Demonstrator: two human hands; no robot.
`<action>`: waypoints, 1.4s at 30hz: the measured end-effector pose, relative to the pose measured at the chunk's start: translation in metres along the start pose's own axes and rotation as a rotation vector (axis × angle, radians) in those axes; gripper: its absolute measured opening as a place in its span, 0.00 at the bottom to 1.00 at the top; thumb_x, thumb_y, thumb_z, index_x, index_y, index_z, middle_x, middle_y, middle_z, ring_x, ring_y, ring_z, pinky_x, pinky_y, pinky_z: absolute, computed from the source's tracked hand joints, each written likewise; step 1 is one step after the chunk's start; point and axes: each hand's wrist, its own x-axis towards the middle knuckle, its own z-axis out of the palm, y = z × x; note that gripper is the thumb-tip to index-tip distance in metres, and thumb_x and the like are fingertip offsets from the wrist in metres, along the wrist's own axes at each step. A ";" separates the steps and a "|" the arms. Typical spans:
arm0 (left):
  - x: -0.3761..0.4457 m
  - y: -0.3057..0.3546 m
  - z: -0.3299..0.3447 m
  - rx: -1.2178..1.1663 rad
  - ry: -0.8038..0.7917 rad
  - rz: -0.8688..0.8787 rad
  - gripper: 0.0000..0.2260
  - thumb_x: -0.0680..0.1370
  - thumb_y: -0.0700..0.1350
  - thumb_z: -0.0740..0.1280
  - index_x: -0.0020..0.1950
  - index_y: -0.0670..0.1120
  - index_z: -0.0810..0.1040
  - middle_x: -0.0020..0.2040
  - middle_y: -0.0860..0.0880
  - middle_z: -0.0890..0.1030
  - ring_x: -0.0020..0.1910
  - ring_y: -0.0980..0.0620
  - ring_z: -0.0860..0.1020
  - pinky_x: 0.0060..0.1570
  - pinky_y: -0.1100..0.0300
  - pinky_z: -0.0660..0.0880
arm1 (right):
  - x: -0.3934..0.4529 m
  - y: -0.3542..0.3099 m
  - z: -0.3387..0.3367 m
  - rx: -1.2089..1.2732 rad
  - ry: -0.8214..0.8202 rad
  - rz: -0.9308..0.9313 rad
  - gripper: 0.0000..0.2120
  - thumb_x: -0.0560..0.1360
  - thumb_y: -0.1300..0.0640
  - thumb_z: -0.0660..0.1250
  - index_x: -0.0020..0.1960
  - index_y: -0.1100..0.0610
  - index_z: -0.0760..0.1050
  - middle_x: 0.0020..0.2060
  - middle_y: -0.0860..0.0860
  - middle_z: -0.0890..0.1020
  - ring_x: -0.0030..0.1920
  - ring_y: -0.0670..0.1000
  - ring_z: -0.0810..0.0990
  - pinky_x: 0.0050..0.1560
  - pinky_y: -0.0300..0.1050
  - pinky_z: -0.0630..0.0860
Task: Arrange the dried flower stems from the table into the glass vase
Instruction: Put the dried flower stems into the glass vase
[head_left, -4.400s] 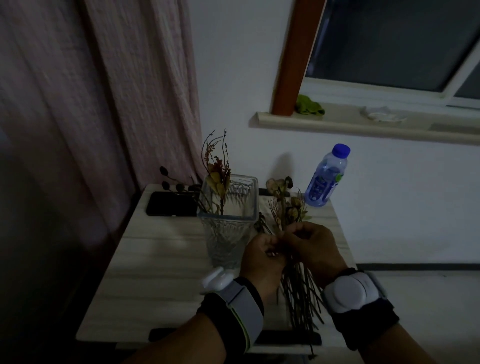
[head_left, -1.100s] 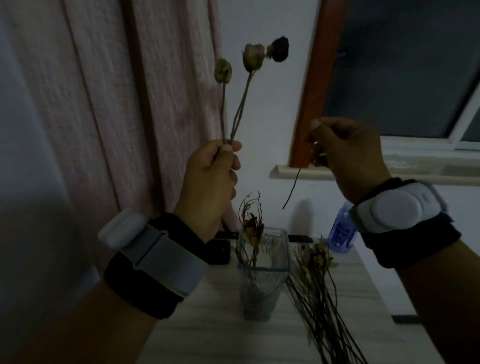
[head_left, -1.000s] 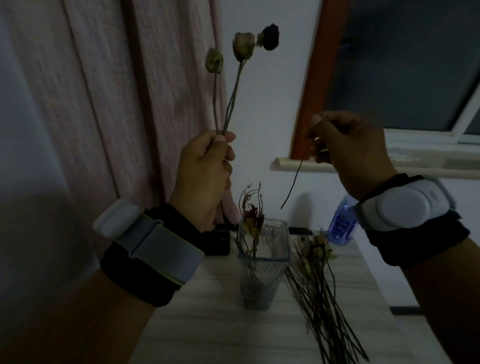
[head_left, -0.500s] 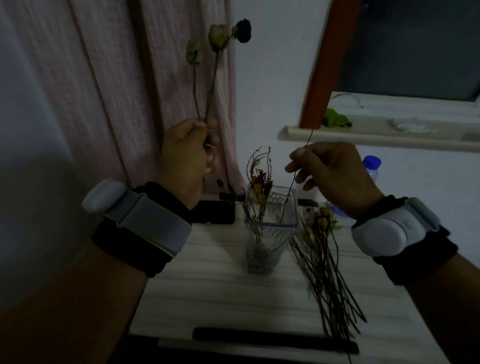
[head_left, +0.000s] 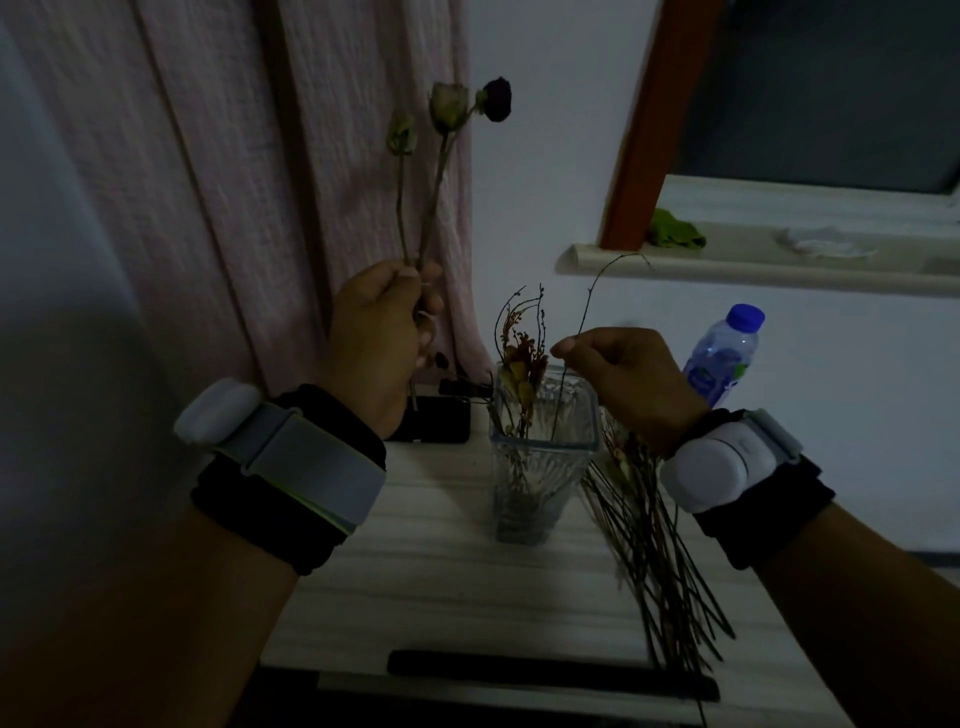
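Both grips are clasping stems: the left hand (head_left: 382, 332) is holding rosebud stems (head_left: 434, 171) upright above the bench (head_left: 441, 582), while the right hand (head_left: 631, 382) is pinching a thin twig (head_left: 584, 312) whose lower end is dipping into the glass vase (head_left: 540, 457), beside loose stems (head_left: 660, 545) lying on the bench.

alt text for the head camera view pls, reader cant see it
The right hand lowers a thin bare twig into a glass vase on a pale table, while the left hand holds dried rose stems upright. More stems lie right of the vase.
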 end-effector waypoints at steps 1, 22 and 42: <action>0.000 0.000 0.000 0.000 0.000 -0.002 0.12 0.83 0.41 0.55 0.48 0.46 0.78 0.34 0.50 0.74 0.26 0.55 0.66 0.22 0.67 0.61 | 0.001 0.001 0.001 0.003 -0.004 0.010 0.10 0.78 0.55 0.67 0.50 0.60 0.84 0.45 0.49 0.84 0.45 0.39 0.81 0.50 0.33 0.76; 0.000 -0.007 -0.001 -0.004 -0.002 -0.004 0.12 0.83 0.41 0.56 0.47 0.47 0.78 0.33 0.50 0.74 0.25 0.56 0.65 0.23 0.67 0.60 | 0.008 0.007 0.009 -0.052 -0.030 0.054 0.09 0.78 0.54 0.68 0.49 0.58 0.84 0.39 0.45 0.83 0.41 0.43 0.81 0.50 0.41 0.76; 0.004 -0.005 0.002 0.016 0.009 0.001 0.12 0.83 0.41 0.56 0.47 0.48 0.78 0.33 0.51 0.74 0.26 0.56 0.65 0.23 0.66 0.60 | 0.004 -0.004 -0.004 0.084 0.019 0.090 0.08 0.76 0.53 0.70 0.52 0.56 0.83 0.40 0.47 0.84 0.40 0.42 0.82 0.44 0.41 0.79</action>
